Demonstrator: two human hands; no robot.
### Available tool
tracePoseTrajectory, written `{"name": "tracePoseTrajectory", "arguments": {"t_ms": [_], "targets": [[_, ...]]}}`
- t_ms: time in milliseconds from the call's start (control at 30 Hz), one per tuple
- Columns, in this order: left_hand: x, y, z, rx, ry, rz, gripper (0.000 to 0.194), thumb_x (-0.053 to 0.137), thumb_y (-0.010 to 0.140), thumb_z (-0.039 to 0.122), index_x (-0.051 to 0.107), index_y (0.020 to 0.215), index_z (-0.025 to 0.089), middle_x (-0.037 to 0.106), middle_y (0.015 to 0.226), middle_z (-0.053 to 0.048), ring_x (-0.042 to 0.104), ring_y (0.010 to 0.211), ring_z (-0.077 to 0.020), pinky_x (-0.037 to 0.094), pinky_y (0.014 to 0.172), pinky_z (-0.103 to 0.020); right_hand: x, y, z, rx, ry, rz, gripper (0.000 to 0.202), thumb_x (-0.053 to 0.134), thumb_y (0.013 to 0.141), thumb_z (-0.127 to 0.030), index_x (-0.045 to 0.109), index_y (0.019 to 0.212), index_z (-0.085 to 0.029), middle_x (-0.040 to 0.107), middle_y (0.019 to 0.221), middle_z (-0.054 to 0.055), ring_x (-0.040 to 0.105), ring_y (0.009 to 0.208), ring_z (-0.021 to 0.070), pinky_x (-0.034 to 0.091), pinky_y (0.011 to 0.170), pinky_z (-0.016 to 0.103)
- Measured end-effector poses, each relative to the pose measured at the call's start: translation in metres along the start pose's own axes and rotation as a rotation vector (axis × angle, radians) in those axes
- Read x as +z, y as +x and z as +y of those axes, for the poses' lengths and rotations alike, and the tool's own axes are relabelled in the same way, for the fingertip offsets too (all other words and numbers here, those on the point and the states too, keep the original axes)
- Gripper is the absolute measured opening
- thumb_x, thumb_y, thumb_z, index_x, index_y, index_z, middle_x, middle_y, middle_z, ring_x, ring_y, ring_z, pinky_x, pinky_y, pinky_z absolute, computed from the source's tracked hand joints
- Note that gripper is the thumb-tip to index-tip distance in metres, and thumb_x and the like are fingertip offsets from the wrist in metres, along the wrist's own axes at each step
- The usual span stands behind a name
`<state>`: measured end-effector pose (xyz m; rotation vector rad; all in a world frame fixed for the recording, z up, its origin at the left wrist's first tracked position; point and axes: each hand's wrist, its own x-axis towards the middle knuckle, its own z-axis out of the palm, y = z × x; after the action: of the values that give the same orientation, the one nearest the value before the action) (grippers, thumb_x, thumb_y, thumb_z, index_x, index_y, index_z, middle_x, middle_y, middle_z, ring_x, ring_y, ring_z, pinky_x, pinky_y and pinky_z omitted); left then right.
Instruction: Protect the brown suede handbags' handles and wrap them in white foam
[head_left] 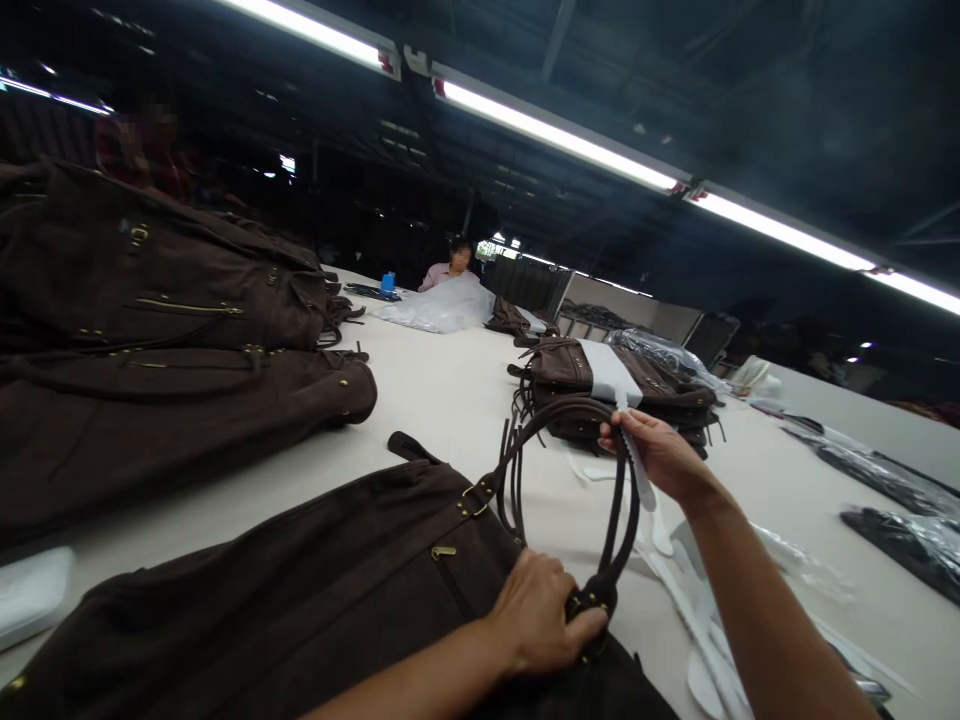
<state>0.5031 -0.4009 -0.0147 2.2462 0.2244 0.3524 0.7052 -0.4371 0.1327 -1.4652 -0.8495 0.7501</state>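
Note:
A dark brown handbag point(360, 560) lies on the table in front of me, its handles point(559, 408) standing up in a loop. My left hand point(544, 612) is closed around the base of the handles, at the brass fittings by the bag's edge. Higher up, my right hand point(660, 450) pinches the top of the loop together with a white strip point(639, 475) that has a toothed edge. The strip hangs down beside the handles; whether it is fastened round them I cannot tell. A brass zip pull point(443, 552) shows on the bag.
Brown bags point(187, 300) are stacked at the left. Beyond my right hand sits another bag pile point(562, 368) with a pale band. White strips point(660, 530) and plastic-wrapped items point(885, 470) lie at the right. A person point(439, 275) sits at the table's far end behind clear plastic point(450, 303).

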Motion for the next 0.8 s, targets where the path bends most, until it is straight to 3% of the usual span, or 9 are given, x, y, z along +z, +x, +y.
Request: {"name": "tracePoseTrajectory", "arguments": {"t_ms": [133, 200, 300, 400, 467, 533, 633, 700, 800], "targets": [[-0.034, 0.012, 0.0, -0.059, -0.669, -0.215, 0.091, 0.078, 0.066, 0.044, 0.04, 0.143, 0.016, 0.045, 0.141, -0.019, 0.043, 0.129, -0.0317, 0.034, 0.106, -0.045, 0.036, -0.066, -0.061, -0.2, -0.582, -0.295, 0.032, 0.057, 0.091, -0.045, 0.065, 0.084, -0.015, 0.065, 0.081, 0.005, 0.06, 0.077, 0.016, 0.047, 0.073, 0.027], [-0.06, 0.014, 0.007, 0.012, -1.022, -0.3, 0.095, 0.083, 0.059, 0.031, 0.039, 0.143, 0.018, 0.043, 0.143, -0.017, 0.039, 0.134, -0.0294, 0.031, 0.11, -0.043, 0.063, -0.097, -0.066, -0.293, -0.855, -0.284, 0.03, 0.051, 0.095, -0.041, 0.062, 0.081, -0.017, 0.062, 0.076, 0.002, 0.056, 0.071, 0.0142, 0.043, 0.065, 0.025], [-0.09, 0.007, 0.024, 0.225, -1.347, -0.305, 0.078, 0.083, 0.059, 0.022, 0.054, 0.131, 0.019, 0.053, 0.135, -0.012, 0.046, 0.128, -0.0277, 0.032, 0.108, -0.039, 0.092, -0.128, -0.046, -0.401, -1.029, -0.166, 0.025, 0.045, 0.097, -0.035, 0.057, 0.081, -0.019, 0.061, 0.077, 0.001, 0.054, 0.07, 0.0141, 0.039, 0.064, 0.025], [-0.096, -0.001, 0.039, 0.233, -1.45, -0.255, 0.05, 0.074, 0.075, 0.035, 0.062, 0.12, 0.016, 0.06, 0.125, -0.014, 0.061, 0.102, -0.0236, 0.047, 0.081, -0.031, 0.101, -0.139, -0.019, -0.335, -0.838, -0.162, 0.029, 0.042, 0.099, -0.039, 0.058, 0.086, -0.019, 0.063, 0.08, 0.003, 0.058, 0.077, 0.0156, 0.043, 0.071, 0.027], [-0.092, -0.001, 0.044, 0.145, -1.464, -0.151, 0.035, 0.065, 0.085, 0.041, 0.067, 0.105, 0.012, 0.065, 0.113, -0.016, 0.063, 0.082, -0.0191, 0.045, 0.063, -0.027, 0.096, -0.135, -0.009, -0.232, -0.648, -0.209, 0.034, 0.046, 0.097, -0.045, 0.06, 0.084, -0.017, 0.064, 0.08, 0.004, 0.059, 0.078, 0.016, 0.046, 0.072, 0.027], [-0.088, 0.003, 0.046, 0.073, -1.54, 0.009, 0.028, 0.061, 0.089, 0.039, 0.064, 0.089, 0.011, 0.068, 0.099, -0.014, 0.063, 0.076, -0.0176, 0.047, 0.064, -0.027, 0.084, -0.126, -0.008, -0.133, -0.442, -0.214, 0.037, 0.054, 0.091, -0.051, 0.062, 0.081, -0.016, 0.065, 0.083, 0.005, 0.061, 0.078, 0.0164, 0.048, 0.073, 0.028], [-0.092, 0.012, 0.042, -0.022, -1.634, 0.286, 0.024, 0.058, 0.092, 0.035, 0.053, 0.08, 0.015, 0.067, 0.08, -0.008, 0.065, 0.075, -0.0164, 0.051, 0.076, -0.03, 0.064, -0.1, -0.008, -0.105, -0.16, 0.017, 0.041, 0.067, 0.08, -0.057, 0.063, 0.083, -0.017, 0.069, 0.087, 0.007, 0.064, 0.073, 0.0171, 0.051, 0.068, 0.029], [-0.096, 0.017, 0.036, -0.103, -1.601, 0.401, 0.027, 0.058, 0.092, 0.04, 0.047, 0.08, 0.017, 0.057, 0.062, 0.001, 0.058, 0.055, -0.0105, 0.05, 0.063, -0.026, 0.058, -0.078, 0.0, -0.143, -0.13, 0.188, 0.046, 0.074, 0.072, -0.057, 0.066, 0.087, -0.015, 0.068, 0.073, 0.006, 0.06, 0.058, 0.0136, 0.046, 0.053, 0.024], [-0.093, 0.02, 0.025, -0.2, -1.536, 0.42, 0.033, 0.057, 0.09, 0.049, 0.043, 0.084, 0.02, 0.037, 0.049, 0.011, 0.031, 0.034, -0.0037, 0.031, 0.039, -0.016, 0.063, -0.045, 0.03, -0.13, -0.045, 0.224, 0.049, 0.08, 0.065, -0.052, 0.068, 0.091, -0.012, 0.058, 0.053, -0.001, 0.044, 0.042, 0.0077, 0.032, 0.04, 0.02]]}}
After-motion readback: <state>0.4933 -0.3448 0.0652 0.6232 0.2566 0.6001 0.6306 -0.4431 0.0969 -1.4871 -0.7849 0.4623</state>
